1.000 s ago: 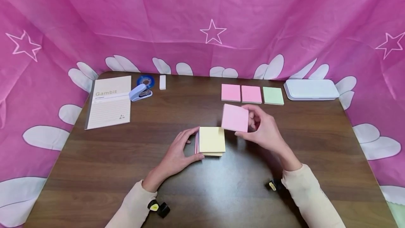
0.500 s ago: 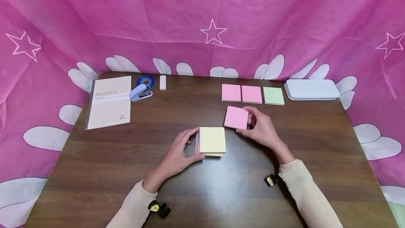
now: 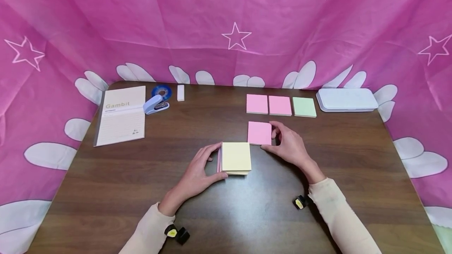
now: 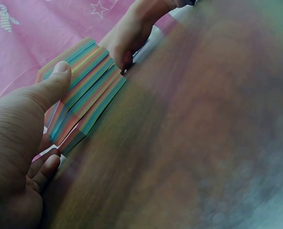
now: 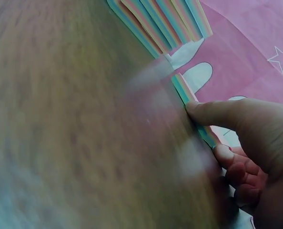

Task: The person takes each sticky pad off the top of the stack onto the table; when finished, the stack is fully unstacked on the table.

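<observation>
A stack of sticky note pads [image 3: 236, 156] stands mid-table with a yellow pad on top. My left hand [image 3: 195, 173] grips its left side, thumb at the near edge and fingers round the far one. In the left wrist view, the stack [image 4: 86, 88] shows striped, multicoloured edges, its layers slightly offset. Just beyond the stack's far right corner, a pink sticky note pad [image 3: 259, 133] lies at table level. My right hand [image 3: 291, 144] holds it by its right side between thumb and fingers. The right wrist view shows that pad's thin edge [image 5: 180, 88] by my thumb.
Two pink pads [image 3: 256, 104] [image 3: 280, 106] and a green pad [image 3: 304, 107] form a row at the back. A white case [image 3: 347, 100] is right of them. At back left are a notebook [image 3: 121, 120], stapler [image 3: 155, 105], blue tape roll [image 3: 161, 90] and white eraser [image 3: 181, 93].
My right hand has lowered the pink pad from above the table beside the stack, then slid it slightly left and nearer, squaring it. My left hand has stayed on the stack.
</observation>
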`<state>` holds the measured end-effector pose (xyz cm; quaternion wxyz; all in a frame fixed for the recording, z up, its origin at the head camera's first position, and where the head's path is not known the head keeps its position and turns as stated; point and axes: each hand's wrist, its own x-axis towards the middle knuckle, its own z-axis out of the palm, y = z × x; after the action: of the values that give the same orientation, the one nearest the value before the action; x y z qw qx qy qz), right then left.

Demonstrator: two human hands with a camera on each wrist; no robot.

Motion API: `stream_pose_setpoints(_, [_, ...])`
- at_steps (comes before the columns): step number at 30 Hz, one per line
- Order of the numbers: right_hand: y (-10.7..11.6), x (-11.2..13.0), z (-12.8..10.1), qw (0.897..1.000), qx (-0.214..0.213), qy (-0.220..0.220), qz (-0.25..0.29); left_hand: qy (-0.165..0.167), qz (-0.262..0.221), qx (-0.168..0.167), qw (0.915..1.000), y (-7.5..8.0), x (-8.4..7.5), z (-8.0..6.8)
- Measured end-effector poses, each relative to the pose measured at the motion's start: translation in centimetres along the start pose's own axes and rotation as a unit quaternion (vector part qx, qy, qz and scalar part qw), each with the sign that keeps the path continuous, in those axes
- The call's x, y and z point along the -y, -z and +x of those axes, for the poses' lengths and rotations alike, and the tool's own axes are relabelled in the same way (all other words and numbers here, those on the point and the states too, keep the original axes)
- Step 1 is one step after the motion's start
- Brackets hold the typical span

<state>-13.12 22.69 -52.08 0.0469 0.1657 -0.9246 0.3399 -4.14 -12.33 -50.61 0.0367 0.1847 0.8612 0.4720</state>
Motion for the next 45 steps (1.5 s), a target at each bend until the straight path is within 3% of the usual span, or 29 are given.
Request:
stream_pose_setpoints(13, [1.0,1.9,1.4,0.998,0.026,-0.048,-0.044,0.007,-0.002,0.002,1.0000,0.0,-0.2,-0.1])
stream_pose_setpoints(22, [-0.3,-0.2,1.7,0.997,0.018,-0.047,-0.065,0.014,-0.001,0.005,0.9999,0.2,-0.3,-0.1])
stream_pose_setpoints(33, [0.5,0.8,1.0,1.000,-0.008,-0.017,0.020,0.012,-0.004,0.006,0.9999,0.2,-0.3,0.0])
stream_pose_setpoints(45, [3.0,6.0,-0.3,0.989,-0.098,0.030,0.108,0.011,-0.005,0.005,0.9999,0.2,-0.3,-0.1])
